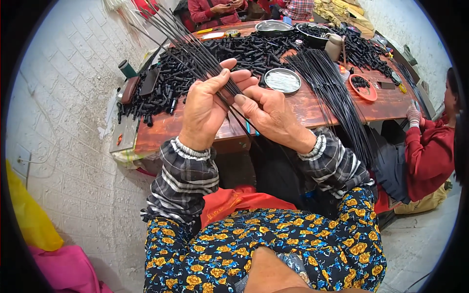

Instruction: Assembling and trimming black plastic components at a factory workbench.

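Observation:
My left hand (pixel 205 110) grips a bundle of thin black rods (pixel 188 46) that fan up and away to the upper left. My right hand (pixel 271 115) pinches the lower part of the same bundle just to the right of the left hand, thumb against the rods. Both hands are over the near edge of a reddish wooden table (pixel 312 105). Both forearms wear grey plaid sleeves over a blue apron with yellow flowers.
A big heap of short black tube pieces (pixel 215 61) covers the table's left and far side. More long black rods (pixel 332 88) hang over its front edge. A round metal dish (pixel 282 80), a red plate (pixel 362 88) and metal bowls (pixel 273 27) stand there. A person in red (pixel 430 151) sits at the right; others sit at the far end.

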Demonstrator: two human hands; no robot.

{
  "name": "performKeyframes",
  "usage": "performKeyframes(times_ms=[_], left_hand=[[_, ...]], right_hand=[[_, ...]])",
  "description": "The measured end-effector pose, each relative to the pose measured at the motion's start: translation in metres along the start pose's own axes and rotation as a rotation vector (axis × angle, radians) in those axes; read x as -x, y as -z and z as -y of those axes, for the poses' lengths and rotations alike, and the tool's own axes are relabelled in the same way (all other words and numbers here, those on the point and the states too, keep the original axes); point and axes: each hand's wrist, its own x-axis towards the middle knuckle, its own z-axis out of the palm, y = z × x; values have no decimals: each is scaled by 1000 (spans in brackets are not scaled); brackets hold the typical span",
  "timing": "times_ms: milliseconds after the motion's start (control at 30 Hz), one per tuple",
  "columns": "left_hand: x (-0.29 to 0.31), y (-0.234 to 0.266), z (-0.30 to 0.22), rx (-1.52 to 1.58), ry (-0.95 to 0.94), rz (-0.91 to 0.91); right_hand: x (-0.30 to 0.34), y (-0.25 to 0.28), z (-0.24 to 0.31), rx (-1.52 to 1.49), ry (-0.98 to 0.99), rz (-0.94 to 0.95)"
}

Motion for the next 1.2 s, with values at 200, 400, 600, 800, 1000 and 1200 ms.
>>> performKeyframes(times_ms=[200, 400, 600, 800, 1000, 1200], left_hand=[[2, -3, -5, -62, 71, -9], [10, -8, -5, -58, 59, -104], [42, -5, -19, -347, -43, 71], [12, 8, -36, -153, 87, 97], [11, 17, -47, -206, 82, 119], [5, 4, -38, -200, 145, 194]], right_hand=[[3, 2, -8, 182, 156, -62], [-1, 25, 6, 361, 275, -126], [-52, 94, -22, 195, 19, -181], [-124, 183, -94, 852, 251, -300], [-82, 203, -148, 1189, -38, -283], [17, 191, -176, 1275, -614, 250]])
